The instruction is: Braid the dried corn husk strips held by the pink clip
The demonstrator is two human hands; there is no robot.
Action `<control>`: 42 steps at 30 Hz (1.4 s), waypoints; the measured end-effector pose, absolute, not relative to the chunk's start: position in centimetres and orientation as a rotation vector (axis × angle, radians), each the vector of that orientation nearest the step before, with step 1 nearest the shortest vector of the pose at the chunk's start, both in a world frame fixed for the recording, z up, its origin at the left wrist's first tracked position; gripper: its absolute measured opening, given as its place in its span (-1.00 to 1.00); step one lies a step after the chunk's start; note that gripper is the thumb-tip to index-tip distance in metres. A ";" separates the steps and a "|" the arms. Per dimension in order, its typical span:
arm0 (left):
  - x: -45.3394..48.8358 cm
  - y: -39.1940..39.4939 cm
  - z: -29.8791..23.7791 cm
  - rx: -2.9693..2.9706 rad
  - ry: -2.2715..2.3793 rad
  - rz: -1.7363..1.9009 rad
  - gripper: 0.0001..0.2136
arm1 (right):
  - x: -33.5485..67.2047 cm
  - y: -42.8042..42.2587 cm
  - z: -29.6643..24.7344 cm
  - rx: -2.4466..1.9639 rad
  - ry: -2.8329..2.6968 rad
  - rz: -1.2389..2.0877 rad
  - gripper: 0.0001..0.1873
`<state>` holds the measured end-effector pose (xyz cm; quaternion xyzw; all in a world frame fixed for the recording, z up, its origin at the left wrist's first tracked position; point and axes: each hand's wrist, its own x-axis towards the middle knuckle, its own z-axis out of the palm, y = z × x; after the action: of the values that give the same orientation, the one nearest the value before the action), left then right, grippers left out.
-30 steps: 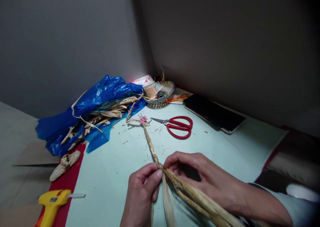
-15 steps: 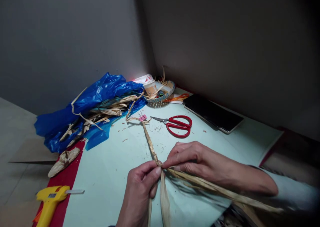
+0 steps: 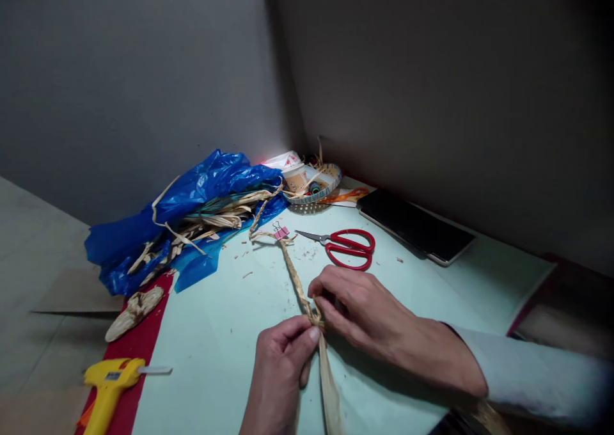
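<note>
A thin braid of dried leaf strips (image 3: 296, 277) runs across the pale green table sheet (image 3: 225, 339) from a pink binder clip (image 3: 281, 232) toward me. My left hand (image 3: 281, 371) pinches the near end of the braid between thumb and forefinger. My right hand (image 3: 371, 320) is closed on the strips at the same spot, its fingers meeting the left thumb. A loose flat strip (image 3: 330, 390) hangs down from the pinch toward the bottom edge. Another strip passes under my right wrist and shows at the lower right.
Red-handled scissors (image 3: 348, 246) lie just beyond my right hand. A dark tablet (image 3: 415, 226) sits at the back right. A blue plastic bag with dried leaves (image 3: 192, 211) and a small basket (image 3: 314, 182) are at the back. A yellow glue gun (image 3: 108, 387) lies at the lower left.
My right hand has swung over the strips, from drawing them out to the right to pressing down on the braid's end. The left hand has kept its pinch.
</note>
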<state>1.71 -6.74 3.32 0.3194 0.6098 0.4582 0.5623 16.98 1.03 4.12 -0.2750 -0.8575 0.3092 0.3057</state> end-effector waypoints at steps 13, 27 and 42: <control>1.5 -6.9 3.3 0.734 1.400 1.082 -0.81 | 16.9 -2.0 4.4 -0.450 -2.315 0.470 -0.66; 2.2 -6.9 3.7 0.633 1.410 1.182 -0.74 | 19.1 -1.5 4.8 -0.672 -2.146 1.037 -0.45; 1.6 -6.8 4.3 0.523 1.319 1.146 -0.74 | 18.8 6.9 3.6 -1.070 -2.566 0.167 -0.88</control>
<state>1.62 -6.82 4.34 0.2268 0.5717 0.4969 0.6122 18.76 6.89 3.60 -0.3782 -0.9066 0.0590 0.1775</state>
